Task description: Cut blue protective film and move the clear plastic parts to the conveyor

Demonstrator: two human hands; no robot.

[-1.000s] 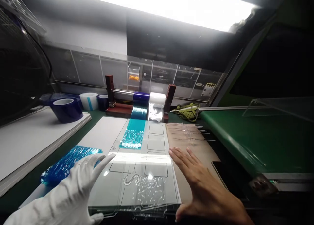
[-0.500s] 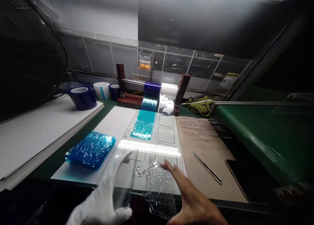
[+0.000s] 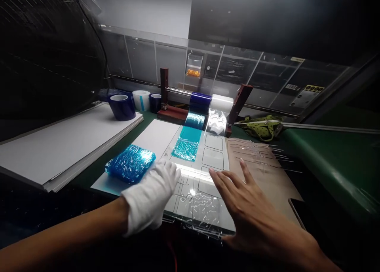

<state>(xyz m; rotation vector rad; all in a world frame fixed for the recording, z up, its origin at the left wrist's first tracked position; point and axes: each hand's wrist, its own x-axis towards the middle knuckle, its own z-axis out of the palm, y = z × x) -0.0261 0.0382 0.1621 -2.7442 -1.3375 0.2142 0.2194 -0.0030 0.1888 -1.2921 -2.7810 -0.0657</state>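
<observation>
Nearest: clear plastic pcs (image 3: 204, 210) betw. the hands at the sheet's near edge, no blue film on 'em that I can see. L hand (image 3: 152, 197): gloved, fingers bent fwd, thumb hidden. R hand (image 3: 249, 204): bare, fingers & thumb spread wide. Can't tell if either's gripping. Left, blue stack (image 3: 129, 163) looks prob. finished. Farther, teal strip (image 3: 190, 141) on white sheet (image 3: 154, 137), joined to purple roll (image 3: 200, 100), so film's left.
</observation>
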